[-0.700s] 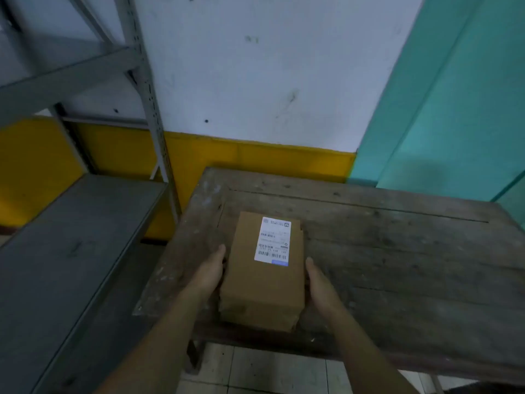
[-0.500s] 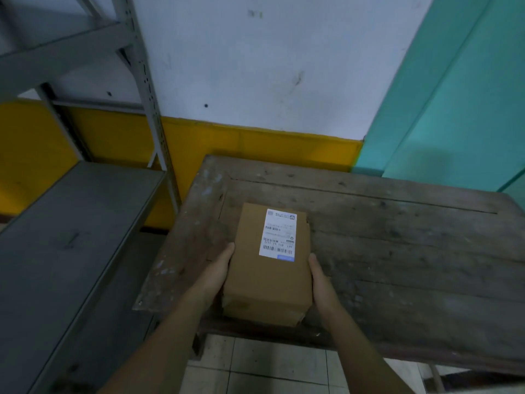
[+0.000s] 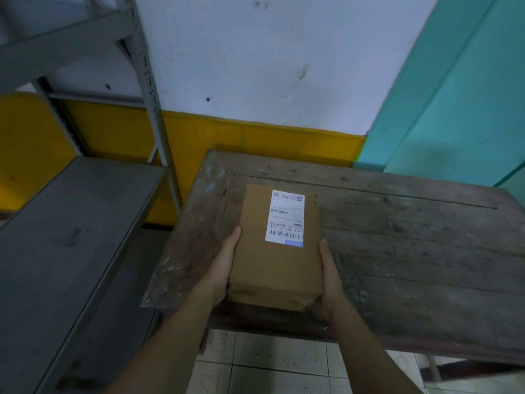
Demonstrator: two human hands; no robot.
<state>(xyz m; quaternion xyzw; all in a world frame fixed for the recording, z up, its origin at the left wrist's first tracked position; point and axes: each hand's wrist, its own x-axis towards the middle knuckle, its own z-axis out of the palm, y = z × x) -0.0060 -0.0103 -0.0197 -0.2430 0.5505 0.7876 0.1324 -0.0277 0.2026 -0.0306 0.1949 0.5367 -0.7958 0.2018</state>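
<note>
1. Head view: a brown cardboard box [image 3: 274,263] sits between two bare hands over the near left corner of a worn wooden desk [image 3: 412,251]. Whether it rests on the wood cannot be told.
2. The left hand [image 3: 224,265] has its grip on the box's left side, with the thumb along the edge and the fingers hidden beneath.
3. The right hand [image 3: 331,277] has the same grip on the right side.
4. A white shipping label [image 3: 286,218] with barcodes lies on the box's top, towards the far end.
5. A grey metal shelf [image 3: 71,237] stands just left of the desk.
</note>
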